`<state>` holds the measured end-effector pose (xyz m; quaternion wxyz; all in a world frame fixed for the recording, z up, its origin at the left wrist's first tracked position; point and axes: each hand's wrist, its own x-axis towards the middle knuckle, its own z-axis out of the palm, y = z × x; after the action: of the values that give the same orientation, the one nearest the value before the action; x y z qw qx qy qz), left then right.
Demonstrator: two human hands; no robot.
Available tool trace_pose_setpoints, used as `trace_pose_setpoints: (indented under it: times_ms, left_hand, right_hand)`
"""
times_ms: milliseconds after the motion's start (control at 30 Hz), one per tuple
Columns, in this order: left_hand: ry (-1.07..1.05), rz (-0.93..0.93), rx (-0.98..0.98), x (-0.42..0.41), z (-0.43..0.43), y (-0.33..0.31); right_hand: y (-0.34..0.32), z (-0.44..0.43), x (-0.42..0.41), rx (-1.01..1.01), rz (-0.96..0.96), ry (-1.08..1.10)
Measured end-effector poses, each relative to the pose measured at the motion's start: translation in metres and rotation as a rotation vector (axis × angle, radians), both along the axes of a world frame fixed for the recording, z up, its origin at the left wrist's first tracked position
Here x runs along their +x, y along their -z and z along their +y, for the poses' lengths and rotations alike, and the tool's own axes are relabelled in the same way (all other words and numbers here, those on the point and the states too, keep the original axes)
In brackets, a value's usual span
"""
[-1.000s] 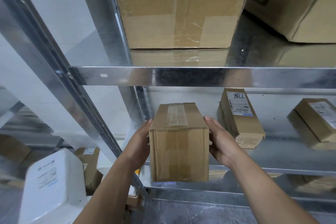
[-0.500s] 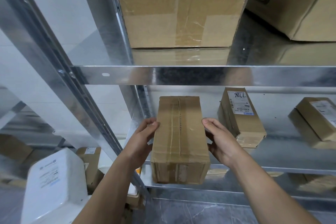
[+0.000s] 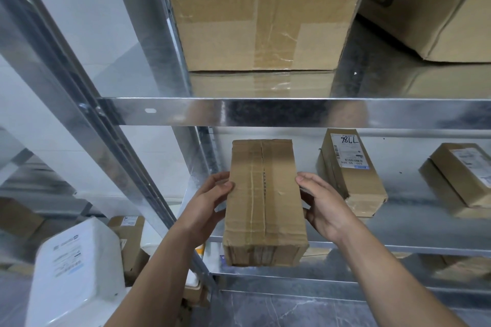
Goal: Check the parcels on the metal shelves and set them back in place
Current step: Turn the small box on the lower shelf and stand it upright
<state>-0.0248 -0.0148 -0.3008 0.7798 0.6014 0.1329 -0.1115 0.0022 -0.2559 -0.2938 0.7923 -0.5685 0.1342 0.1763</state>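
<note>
A long taped cardboard parcel (image 3: 264, 202) lies lengthwise between my hands at the left end of the lower metal shelf (image 3: 398, 231), its taped seam facing up. My left hand (image 3: 210, 207) grips its left side and my right hand (image 3: 322, 204) grips its right side. The parcel's near end overhangs the shelf's front edge. Whether its far end rests on the shelf I cannot tell.
To the right on the same shelf lie a labelled parcel marked 98LL (image 3: 350, 170) and two stacked parcels (image 3: 459, 180). The upper shelf (image 3: 292, 113) carries two big cartons (image 3: 263, 10). A shelf post (image 3: 87, 114) stands left, with a white parcel (image 3: 77, 273) and small boxes below.
The parcel has been tipped from standing on end, with its end face toward me, to lying lengthwise with the taped long face up. Both hands shifted along its sides.
</note>
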Motion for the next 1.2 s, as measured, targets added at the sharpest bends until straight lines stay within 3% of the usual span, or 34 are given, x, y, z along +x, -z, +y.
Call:
trace_pose_setpoints:
  times_ms: [300,600,1200]
  left_hand:
    - [0.059,0.002,0.095,0.005,0.006,-0.007]
    - [0.032,0.047,0.091,0.005,-0.001,-0.005]
    - [-0.097,-0.145,0.155,-0.002,-0.015,-0.018]
  right_hand:
    - [-0.005,0.002,0.003,0.025,0.071,0.029]
    - [0.005,0.005,0.008,-0.153,0.121,0.072]
    - [-0.016,0.005,0.002,0.026,-0.037,0.139]
